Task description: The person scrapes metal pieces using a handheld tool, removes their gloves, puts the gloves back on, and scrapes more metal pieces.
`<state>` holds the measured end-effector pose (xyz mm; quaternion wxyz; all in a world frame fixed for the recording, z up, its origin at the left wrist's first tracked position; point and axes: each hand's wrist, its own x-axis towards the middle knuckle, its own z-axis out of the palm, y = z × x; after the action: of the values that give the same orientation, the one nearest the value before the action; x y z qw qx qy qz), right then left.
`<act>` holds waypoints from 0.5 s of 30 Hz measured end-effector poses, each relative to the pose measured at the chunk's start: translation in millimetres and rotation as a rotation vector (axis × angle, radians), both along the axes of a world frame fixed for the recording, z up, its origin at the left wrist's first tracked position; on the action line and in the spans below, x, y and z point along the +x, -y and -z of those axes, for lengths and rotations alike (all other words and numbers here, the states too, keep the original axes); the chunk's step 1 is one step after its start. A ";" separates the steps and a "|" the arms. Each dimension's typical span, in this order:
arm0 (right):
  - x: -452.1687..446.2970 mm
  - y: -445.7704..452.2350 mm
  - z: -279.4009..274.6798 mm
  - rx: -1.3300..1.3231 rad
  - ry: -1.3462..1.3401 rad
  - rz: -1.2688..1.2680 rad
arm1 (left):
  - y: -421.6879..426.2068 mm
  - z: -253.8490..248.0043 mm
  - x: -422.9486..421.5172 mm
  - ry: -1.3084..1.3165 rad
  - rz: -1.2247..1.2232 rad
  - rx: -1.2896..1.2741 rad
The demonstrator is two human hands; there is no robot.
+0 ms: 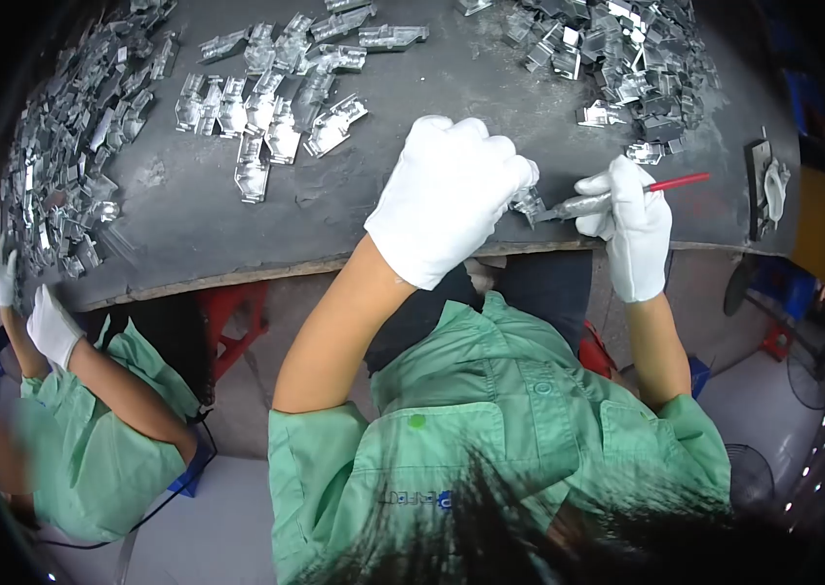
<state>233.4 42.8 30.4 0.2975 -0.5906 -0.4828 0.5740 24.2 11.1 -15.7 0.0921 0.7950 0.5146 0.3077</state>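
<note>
My left hand (pixel 453 193), in a white glove, is closed on a small shiny metal part (pixel 529 204) near the table's front edge. My right hand (pixel 627 210), also gloved in white, pinches a tool with a red rod (pixel 678 182) sticking out to the right. A thin grey blade (pixel 551 214) points left from the tool and meets or nearly meets the metal part. The part is largely hidden by my left fingers.
Metal parts lie in a large heap (pixel 91 146) at left, a group (pixel 281 102) behind my left hand and another heap (pixel 627 68) at back right. A dark bar (pixel 758 190) lies at the table's (pixel 188 229) right edge. At far left, a co-worker's gloved hand (pixel 53 327) shows.
</note>
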 end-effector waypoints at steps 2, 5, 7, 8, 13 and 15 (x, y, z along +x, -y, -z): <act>9.9 9.6 -1.0 0.139 -0.008 0.029 | -3.2 -0.9 -2.3 0.034 0.001 0.023; 7.8 16.7 -4.2 0.397 0.000 -0.089 | 1.7 1.5 1.0 0.040 0.002 0.004; 9.5 8.4 -3.0 0.770 0.216 -0.356 | -0.4 0.7 0.2 0.019 -0.003 0.010; 8.0 5.2 -4.6 0.954 0.328 -0.493 | -0.2 0.7 0.2 0.014 -0.004 0.012; -1.3 9.2 -12.7 1.285 0.643 -0.698 | -0.1 1.5 0.2 0.009 -0.004 -0.003; -6.8 17.3 -4.9 1.339 0.676 -0.647 | 0.4 0.4 0.1 0.002 -0.006 -0.007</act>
<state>226.6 25.5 35.3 0.2454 -0.2604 -0.9337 0.0121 24.4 10.7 -16.1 0.0947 0.7926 0.5182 0.3070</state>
